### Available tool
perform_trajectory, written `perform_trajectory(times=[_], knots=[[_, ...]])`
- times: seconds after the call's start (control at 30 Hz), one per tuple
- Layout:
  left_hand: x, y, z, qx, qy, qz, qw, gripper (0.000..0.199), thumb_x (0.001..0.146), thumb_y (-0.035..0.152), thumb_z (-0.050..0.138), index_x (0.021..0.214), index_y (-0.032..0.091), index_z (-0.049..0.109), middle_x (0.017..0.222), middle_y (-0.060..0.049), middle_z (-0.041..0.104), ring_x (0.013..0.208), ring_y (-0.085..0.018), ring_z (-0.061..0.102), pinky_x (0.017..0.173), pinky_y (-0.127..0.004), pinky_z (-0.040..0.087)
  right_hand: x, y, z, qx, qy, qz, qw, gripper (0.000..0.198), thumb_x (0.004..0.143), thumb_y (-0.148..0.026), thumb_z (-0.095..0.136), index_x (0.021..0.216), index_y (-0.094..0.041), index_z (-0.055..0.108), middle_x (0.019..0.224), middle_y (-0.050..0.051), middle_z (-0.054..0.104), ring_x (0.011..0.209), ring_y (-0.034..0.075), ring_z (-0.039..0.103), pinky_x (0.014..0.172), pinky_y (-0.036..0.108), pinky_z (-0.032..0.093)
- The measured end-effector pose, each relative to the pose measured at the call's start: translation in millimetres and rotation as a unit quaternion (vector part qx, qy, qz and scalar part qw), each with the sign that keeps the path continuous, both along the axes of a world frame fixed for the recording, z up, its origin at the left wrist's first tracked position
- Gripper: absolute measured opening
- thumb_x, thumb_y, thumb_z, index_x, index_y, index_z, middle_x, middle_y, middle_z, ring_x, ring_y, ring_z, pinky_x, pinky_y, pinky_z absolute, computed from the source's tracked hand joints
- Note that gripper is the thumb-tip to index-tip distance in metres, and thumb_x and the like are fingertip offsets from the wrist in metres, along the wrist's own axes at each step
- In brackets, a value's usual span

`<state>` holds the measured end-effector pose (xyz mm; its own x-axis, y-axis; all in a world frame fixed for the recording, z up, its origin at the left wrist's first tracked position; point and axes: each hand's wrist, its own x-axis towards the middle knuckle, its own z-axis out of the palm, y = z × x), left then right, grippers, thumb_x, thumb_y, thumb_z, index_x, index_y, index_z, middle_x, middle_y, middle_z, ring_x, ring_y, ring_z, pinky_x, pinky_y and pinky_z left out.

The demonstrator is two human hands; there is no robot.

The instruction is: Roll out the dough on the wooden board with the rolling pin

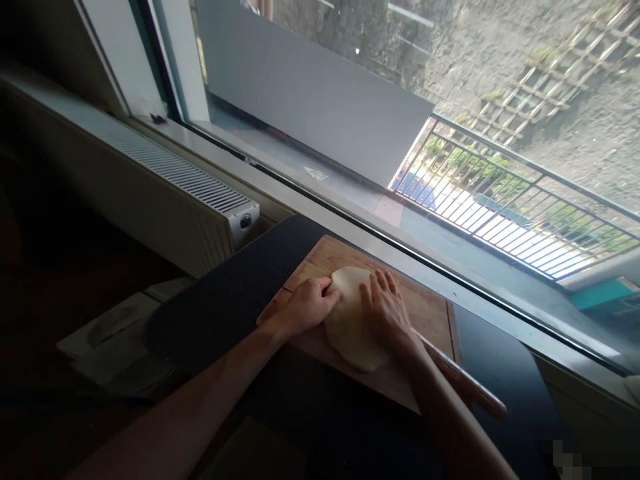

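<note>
A flat, pale, oval sheet of dough (pixel 350 327) lies on a wooden board (pixel 320 257). My left hand (pixel 313 303) pinches the dough's left edge between thumb and curled fingers. Across the dough's right side my right hand (pixel 387 307) lies flat, palm down with the fingers stretched out. A wooden rolling pin (pixel 470 387) rests at the right of the board, partly hidden behind my right forearm, its near end reaching past the board's edge.
The board sits on a dark table (pixel 220 307) with rounded corners, against a window sill (pixel 345 220). A white radiator (pixel 200 207) stands left of the table. Beyond the glass are a grey panel (pixel 320 100) and a metal railing (pixel 510 193). A pale object (pixel 115 327) is low at the left.
</note>
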<state>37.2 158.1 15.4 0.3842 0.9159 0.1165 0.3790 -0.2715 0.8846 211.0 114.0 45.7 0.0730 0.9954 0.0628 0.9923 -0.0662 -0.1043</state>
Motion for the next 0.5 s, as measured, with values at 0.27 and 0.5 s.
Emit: perform_trajectory(times=[0.27, 0.5], knots=[[1.8, 14.3, 5.3, -0.103, 0.007, -0.045, 0.994, 0.028, 0.075, 0.038, 0.051, 0.083, 0.016, 0.065, 0.072, -0.001, 0.066, 0.065, -0.016, 0.057, 0.052, -0.022, 0.038, 7.9, 16.2, -15.7, 0.173, -0.043, -0.028, 0.984, 0.050, 0.095, -0.033, 0.022, 0.139, -0.011, 0.030, 0.144, 0.012, 0.031, 0.137, 0.025, 0.012, 0.108, 0.045, 0.014], [38.7, 55.9, 37.0, -0.065, 0.147, 0.048, 0.986, 0.027, 0.063, 0.042, 0.062, 0.061, 0.016, 0.063, 0.056, -0.003, 0.060, 0.065, -0.019, 0.059, 0.055, -0.024, 0.038, 67.9, 37.3, -1.2, 0.164, -0.015, -0.077, 0.983, 0.040, 0.095, -0.036, 0.022, 0.113, -0.019, 0.053, 0.116, 0.010, 0.056, 0.104, 0.021, 0.051, 0.086, 0.034, 0.036]])
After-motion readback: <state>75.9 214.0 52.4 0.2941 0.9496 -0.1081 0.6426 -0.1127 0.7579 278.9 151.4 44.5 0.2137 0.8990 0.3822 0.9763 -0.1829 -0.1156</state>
